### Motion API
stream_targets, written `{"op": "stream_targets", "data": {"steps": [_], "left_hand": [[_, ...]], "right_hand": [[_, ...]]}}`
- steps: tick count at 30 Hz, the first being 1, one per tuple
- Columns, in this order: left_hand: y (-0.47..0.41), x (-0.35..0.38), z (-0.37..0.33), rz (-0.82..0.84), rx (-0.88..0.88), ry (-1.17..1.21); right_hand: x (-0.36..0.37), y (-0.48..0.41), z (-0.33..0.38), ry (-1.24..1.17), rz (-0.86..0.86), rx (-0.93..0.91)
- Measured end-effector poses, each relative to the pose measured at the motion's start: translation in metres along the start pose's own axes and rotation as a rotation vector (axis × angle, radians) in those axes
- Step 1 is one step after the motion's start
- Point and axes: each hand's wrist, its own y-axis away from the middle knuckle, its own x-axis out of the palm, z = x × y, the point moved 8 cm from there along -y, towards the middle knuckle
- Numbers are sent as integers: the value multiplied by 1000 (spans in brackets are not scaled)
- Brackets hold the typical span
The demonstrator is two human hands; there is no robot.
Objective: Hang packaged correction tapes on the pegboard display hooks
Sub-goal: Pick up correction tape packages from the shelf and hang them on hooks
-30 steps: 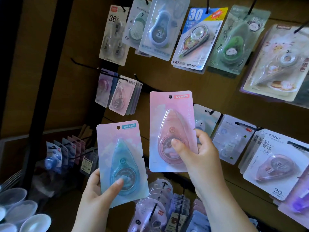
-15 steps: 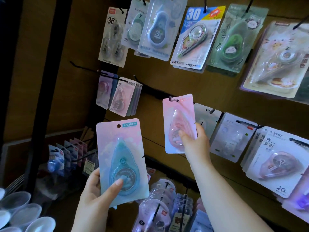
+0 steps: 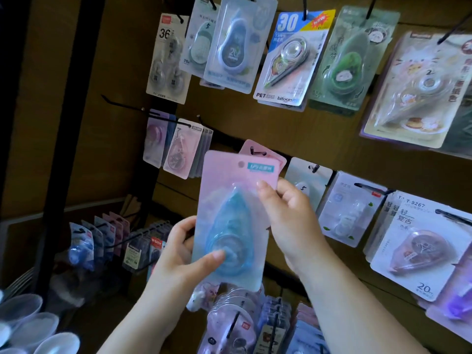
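One pink-carded correction tape [image 3: 263, 152] already hangs on its black hook [image 3: 256, 151], only its top edge showing, while the blue teardrop correction tape pack [image 3: 233, 221] is not yet hung, its punched hole [image 3: 241, 164] sitting just below and left of that hook. The left hand [image 3: 184, 254] clamps the pack's lower edge, thumb across the blister. The right hand [image 3: 288, 213] pinches the upper right edge just below the hole, so threading it onto the hook looks like what remains.

Brown pegboard wall [image 3: 293, 129], black upright post [image 3: 69, 139].
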Motion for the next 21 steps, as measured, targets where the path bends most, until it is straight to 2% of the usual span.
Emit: {"op": "stream_targets", "data": {"steps": [3,5,11,21], "left_hand": [[-9,13,-10,-11,56,-64],[-14,14,-15,-58,87,-109],[-13,11,-23,-168,163,-141],[-13,8,-22,-165,181,-164]], "right_hand": [[-18,-14,4,99,-178,-28],[-25,-20,2,97,-232,-8],[-18,-27,8,69,-191,8],[-12,-35,9,177,-188,26]]}}
